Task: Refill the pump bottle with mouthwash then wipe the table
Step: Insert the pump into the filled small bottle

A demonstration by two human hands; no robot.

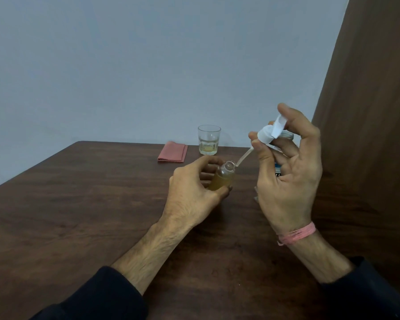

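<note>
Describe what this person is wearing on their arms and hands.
Both forearms are bare, with dark, near-black sleeves pushed up toward the elbows. The left hand has nothing on it: no ring, watch or glove shows. The right hand is also ungloved and ringless as far as the view shows, but its wrist carries a pink thread band, wound round several times with a short loose end hanging at the inner side.

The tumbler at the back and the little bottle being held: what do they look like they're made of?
The tumbler looks like clear glass: transparent, thick-based, with a pale liquid at the bottom. The little bottle in the left hand is transparent too, with amber liquid showing through; clear plastic or glass, I cannot tell. Its pump head, in the right hand, looks like matte white plastic.
</note>
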